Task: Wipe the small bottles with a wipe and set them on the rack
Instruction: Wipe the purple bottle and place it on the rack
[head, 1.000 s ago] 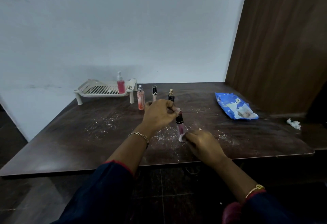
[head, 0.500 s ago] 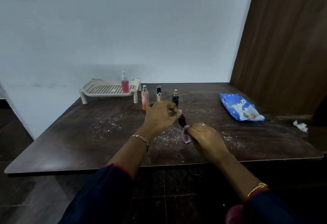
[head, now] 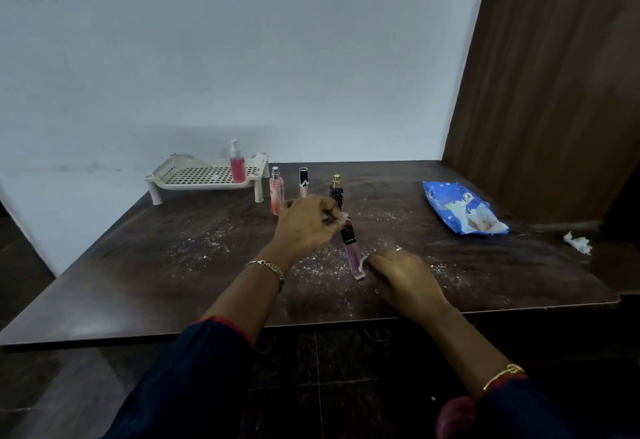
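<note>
My left hand pinches the black cap of a slim pink bottle, which stands tilted on the table. At the bottle's lower end my right hand holds a white wipe against it. A cream perforated rack stands at the back left with a red spray bottle upright on it. To the right of the rack, on the table, stand a peach bottle, a thin black-capped tube and a dark gold-capped bottle.
The dark wooden table is speckled with white dust around my hands. A blue wipes packet lies at the right, and a crumpled used wipe sits near the far right edge. A brown panel borders the right side.
Both hands stay on the pink bottle. My right hand has shifted slightly along its lower end with the wipe. The view has drifted a little.
</note>
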### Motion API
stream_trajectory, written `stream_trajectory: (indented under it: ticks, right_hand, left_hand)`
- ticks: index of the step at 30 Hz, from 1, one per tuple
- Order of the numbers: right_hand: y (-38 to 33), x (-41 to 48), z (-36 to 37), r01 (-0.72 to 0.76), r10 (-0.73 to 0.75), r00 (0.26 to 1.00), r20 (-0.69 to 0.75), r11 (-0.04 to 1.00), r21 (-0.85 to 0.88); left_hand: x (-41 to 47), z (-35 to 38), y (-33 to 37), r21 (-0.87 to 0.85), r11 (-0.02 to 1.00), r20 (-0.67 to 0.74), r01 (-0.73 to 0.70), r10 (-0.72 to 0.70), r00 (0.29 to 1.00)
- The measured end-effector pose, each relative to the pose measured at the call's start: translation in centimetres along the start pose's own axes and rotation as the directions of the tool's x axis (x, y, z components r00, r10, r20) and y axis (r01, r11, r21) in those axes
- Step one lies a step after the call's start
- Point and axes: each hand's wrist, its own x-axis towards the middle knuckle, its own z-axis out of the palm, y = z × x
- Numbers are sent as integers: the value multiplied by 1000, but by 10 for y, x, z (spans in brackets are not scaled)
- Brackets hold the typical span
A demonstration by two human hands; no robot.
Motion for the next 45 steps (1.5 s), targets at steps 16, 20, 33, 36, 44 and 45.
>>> stream_trajectory:
  ticks: [16,20,33,36,44,45]
  right_hand:
    - [-34,-25,-8,-338,538,793,-285,779,529]
    - [-49,-22,3,-406,631,746,-214,685,605]
    - [-90,-14,20,-267,295,951,-93,935,231]
    - [-68,-13,15,-366,391,914,-113,911,191]
    - [-85,-8,12,-370,391,913,-120,915,161]
    - [-93,-10,13,-330,351,929,-116,930,165]
  left_hand:
    - [-69,-20,-57,172,985,-30,-11,17,999]
    - [-102,1,-73,217,976,-124,19,9,992]
    - [-121,28,-76,188,982,-263,-5,55,963]
    - [-121,28,-75,181,983,-279,-20,71,958]
    - [-114,25,-71,191,977,-260,-93,142,955]
    - [-113,24,-71,198,975,-256,-105,154,954]
